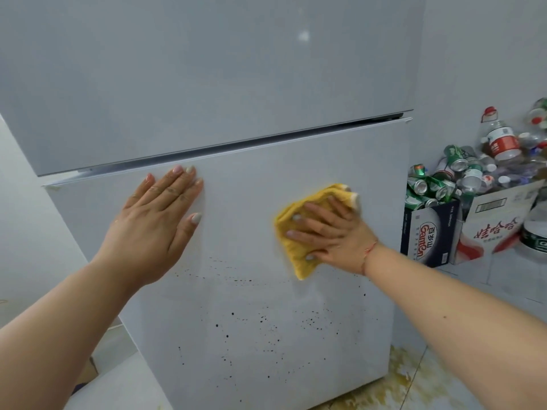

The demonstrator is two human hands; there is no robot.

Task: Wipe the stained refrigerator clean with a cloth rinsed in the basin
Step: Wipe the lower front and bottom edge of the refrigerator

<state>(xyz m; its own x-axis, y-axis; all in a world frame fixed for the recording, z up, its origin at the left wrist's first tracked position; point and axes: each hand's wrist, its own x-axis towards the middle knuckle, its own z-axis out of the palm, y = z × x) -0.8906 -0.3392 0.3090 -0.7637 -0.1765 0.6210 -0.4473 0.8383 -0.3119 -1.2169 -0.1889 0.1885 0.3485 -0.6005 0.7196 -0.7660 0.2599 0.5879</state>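
A white two-door refrigerator fills the view. Its lower door carries many small dark specks across the lower half. My left hand lies flat on the upper left of that lower door, fingers straight. My right hand presses a folded yellow cloth against the door's upper right, fingers spread flat over it, just above the speckled area. The basin is not in view.
To the right of the refrigerator stand cardboard boxes heaped with green cans and plastic bottles against the white wall. The tiled floor at the fridge's lower right has a yellowish stain.
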